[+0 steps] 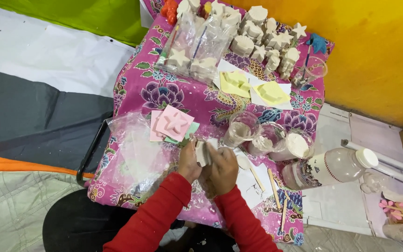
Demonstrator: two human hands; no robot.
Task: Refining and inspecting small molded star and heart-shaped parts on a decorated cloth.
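Both hands meet over the near middle of a table with a pink flowered cloth [145,88]. My left hand [188,163] and my right hand [223,169] together grip a small white plaster figure [203,152]. Both sleeves are red. Just left of the hands lies a pink star mould [173,123] on pink and green sheets. A crumpled clear plastic bag [134,154] sits further left. Behind the hands stand three clear cups [269,138] with white powder or paste.
Many white plaster figures [257,39] crowd the far end, some in clear bags [190,44]. Yellow moulds [271,92] lie on white paper. A plastic bottle [332,167] lies at the right edge, with wooden sticks [274,187] beside it. The wall [374,46] behind is yellow.
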